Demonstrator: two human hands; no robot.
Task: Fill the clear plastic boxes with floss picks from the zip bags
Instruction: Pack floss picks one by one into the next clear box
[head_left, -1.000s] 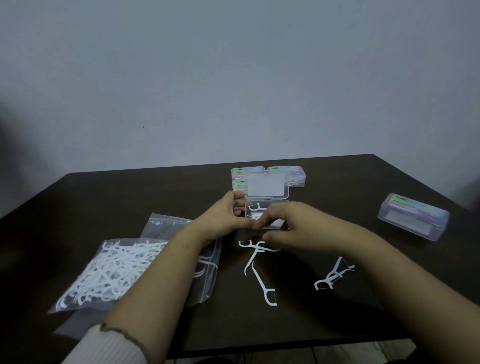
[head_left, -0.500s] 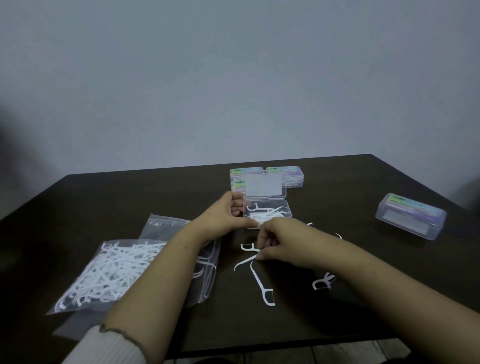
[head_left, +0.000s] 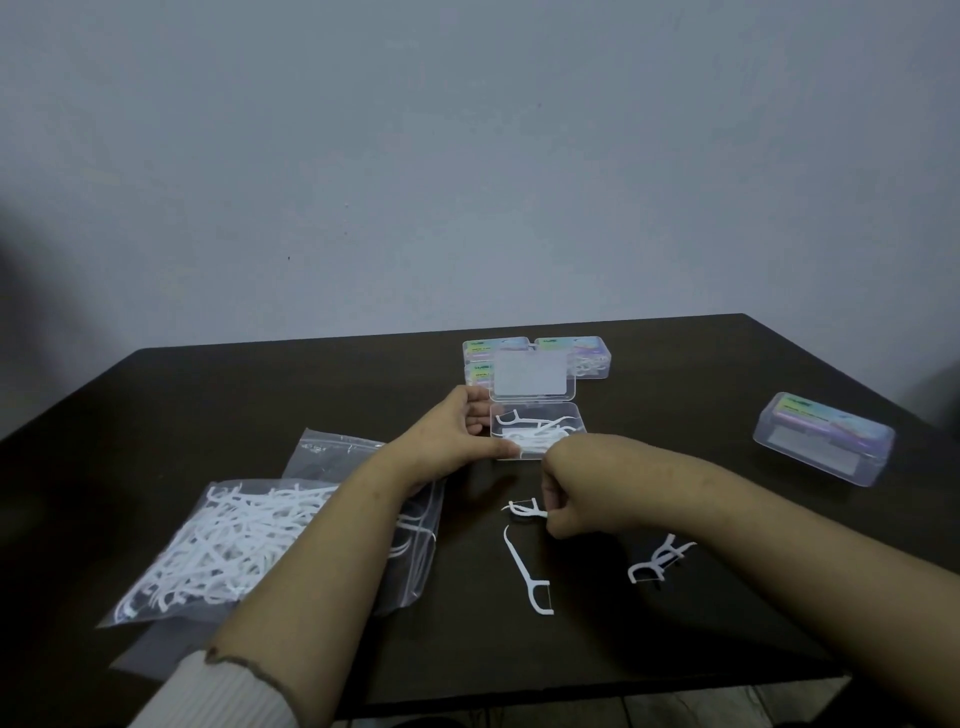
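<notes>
A clear plastic box (head_left: 570, 415) stands open at the table's middle, its lid (head_left: 531, 375) tilted up behind it, with a few white floss picks inside. My left hand (head_left: 452, 441) grips the box's left end. Just in front of the box, my right hand (head_left: 569, 506) pinches a white floss pick (head_left: 522, 509) lifted slightly off the table. Another pick (head_left: 524, 569) lies loose below it, and a small cluster of picks (head_left: 657, 561) lies by my right forearm. A zip bag (head_left: 228, 540) full of picks lies at the left, partly under my left arm.
Closed labelled boxes (head_left: 571, 353) are stacked behind the open one. Another closed clear box (head_left: 823, 447) sits at the right. A second, nearly flat zip bag (head_left: 415, 540) lies under my left forearm. The dark table's (head_left: 208, 395) front edge runs close below my arms.
My right hand drew back from the open box toward me, came down on the loose picks and pinched one up. My left hand stayed on the box.
</notes>
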